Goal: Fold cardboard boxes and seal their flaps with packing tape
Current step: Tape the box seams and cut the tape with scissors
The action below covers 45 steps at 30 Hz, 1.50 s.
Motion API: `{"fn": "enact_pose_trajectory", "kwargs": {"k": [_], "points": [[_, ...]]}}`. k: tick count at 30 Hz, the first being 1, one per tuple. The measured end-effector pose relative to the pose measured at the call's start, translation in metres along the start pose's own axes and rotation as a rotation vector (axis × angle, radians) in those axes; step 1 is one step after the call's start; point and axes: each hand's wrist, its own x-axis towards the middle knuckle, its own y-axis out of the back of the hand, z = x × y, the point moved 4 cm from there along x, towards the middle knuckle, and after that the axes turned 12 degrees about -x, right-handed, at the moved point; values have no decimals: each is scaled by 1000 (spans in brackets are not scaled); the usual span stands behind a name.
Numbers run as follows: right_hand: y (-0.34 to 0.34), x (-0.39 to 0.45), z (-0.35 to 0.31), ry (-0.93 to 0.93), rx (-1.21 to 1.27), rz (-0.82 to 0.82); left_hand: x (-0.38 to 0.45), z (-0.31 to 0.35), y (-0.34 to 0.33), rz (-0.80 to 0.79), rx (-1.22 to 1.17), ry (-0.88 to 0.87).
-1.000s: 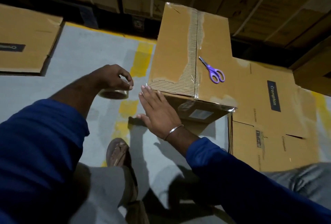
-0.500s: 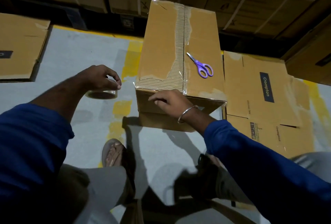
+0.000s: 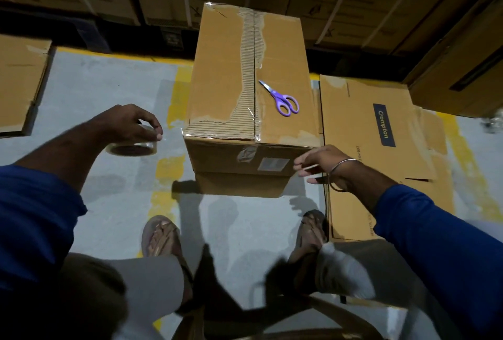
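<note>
Sliding rightward since earlier, the right hand (image 3: pixel 324 164) is touching the cardboard box (image 3: pixel 226 73) at its near right corner, fingers loosely curled — the left hand (image 3: pixel 128 123) is gripping the tape roll (image 3: pixel 133 146) left of the box, scissors (image 3: pixel 281 98) lying on top.

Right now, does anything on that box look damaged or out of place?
Yes. The box has its top paper torn away along the centre seam, baring corrugation down to the near edge. Purple scissors lie loose on top, right of the seam, and could slide off if the box is tipped.

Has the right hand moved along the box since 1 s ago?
Yes. The right hand went from the box's near-left corner rightward across its front face to the near-right corner.
</note>
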Motion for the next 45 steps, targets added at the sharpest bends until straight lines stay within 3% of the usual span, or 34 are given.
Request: {"fn": "enact_pose_trajectory", "kwargs": {"k": [4,7,10,18,22,25,30,40,45], "points": [[31,-6,22,-183,-133,55,0,1,1,-8,9,11],[49,-3,17,4,-352,204,-1,2,1,-7,14,-1],[43,-4,1,215,-331,246,-1,3,0,-7,18,11],[23,4,0,225,-521,208,-3,3,1,10,-51,15],[30,-11,-35,461,-651,562,-2,3,2,10,-72,17],[19,-6,-63,561,-609,664,-2,3,2,15,-85,8],[8,34,-103,437,-741,816,-1,0,3,14,-97,10],[16,57,-133,201,-991,757,0,-5,2,14,-118,-7],[2,24,-139,318,-1210,795,-3,-6,5,-13,-79,-17]]}}
